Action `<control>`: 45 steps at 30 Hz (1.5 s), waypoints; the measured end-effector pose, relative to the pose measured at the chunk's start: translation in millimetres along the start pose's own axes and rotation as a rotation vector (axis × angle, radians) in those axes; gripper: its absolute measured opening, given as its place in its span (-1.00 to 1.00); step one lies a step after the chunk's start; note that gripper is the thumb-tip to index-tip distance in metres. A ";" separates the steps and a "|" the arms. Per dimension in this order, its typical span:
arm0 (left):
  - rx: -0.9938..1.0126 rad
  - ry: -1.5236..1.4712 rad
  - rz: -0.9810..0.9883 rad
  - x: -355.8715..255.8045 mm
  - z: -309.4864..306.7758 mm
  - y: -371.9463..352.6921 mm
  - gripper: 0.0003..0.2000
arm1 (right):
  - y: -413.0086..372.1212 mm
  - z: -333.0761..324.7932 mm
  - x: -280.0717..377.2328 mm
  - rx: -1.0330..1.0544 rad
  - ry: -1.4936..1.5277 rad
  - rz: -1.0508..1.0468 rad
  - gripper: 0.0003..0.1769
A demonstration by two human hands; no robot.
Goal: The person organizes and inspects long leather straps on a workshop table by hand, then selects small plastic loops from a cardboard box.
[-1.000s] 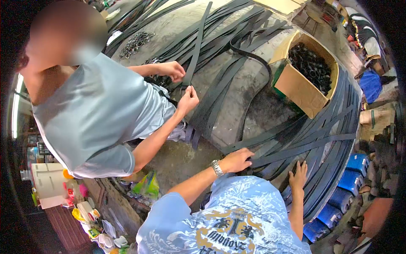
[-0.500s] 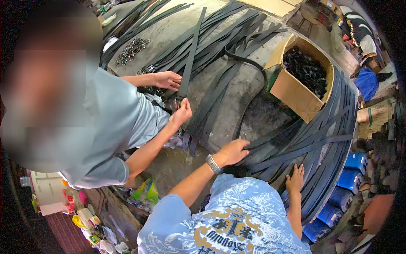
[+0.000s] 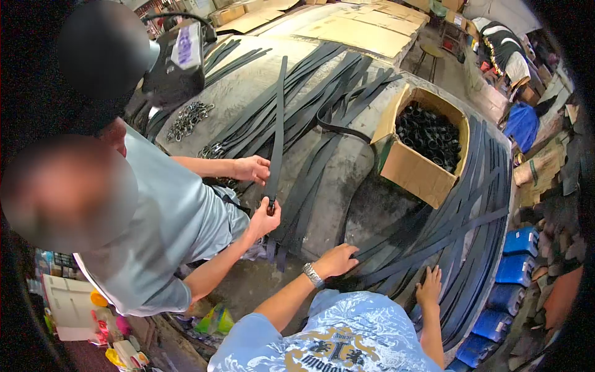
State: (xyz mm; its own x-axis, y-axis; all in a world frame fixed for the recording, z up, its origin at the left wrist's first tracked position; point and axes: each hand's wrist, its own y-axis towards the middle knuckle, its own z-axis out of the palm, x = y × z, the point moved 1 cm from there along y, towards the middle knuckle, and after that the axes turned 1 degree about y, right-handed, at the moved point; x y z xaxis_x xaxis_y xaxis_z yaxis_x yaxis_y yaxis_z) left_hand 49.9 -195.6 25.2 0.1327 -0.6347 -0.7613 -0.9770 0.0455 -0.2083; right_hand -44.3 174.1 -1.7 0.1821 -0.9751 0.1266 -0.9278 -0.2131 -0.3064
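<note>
My left hand, with a metal watch on the wrist, has its fingers closed at the near ends of black straps; the fingertips are partly hidden. My right hand lies with fingers spread at the right-hand pile of flat black straps. A co-worker on the left holds one long black strap upright, one hand beside it and the other hand at its lower end, around a small dark fitting that is mostly hidden.
An open cardboard box of black plastic pieces stands on the grey table. Metal clips lie in a heap at the far left, near more straps. Blue jerrycans line the right edge.
The view has tilted up, so everything sits lower in it and more of the far table shows. My hands stay at the straps. The co-worker still holds the strap.
</note>
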 end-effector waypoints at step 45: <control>-0.316 -1.166 -0.247 25.9 -79.9 -25.0 -0.61 | 0.1 -59.7 68.1 -0.124 0.521 -0.318 -0.34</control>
State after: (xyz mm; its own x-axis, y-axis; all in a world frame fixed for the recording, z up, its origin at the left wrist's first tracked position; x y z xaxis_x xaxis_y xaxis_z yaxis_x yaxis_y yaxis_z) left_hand 64.4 -274.8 59.8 0.2309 0.4753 -0.8490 -0.8803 -0.2696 -0.3904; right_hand -51.4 111.3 63.1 0.3015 -0.7002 0.6472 -0.8910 -0.4486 -0.0703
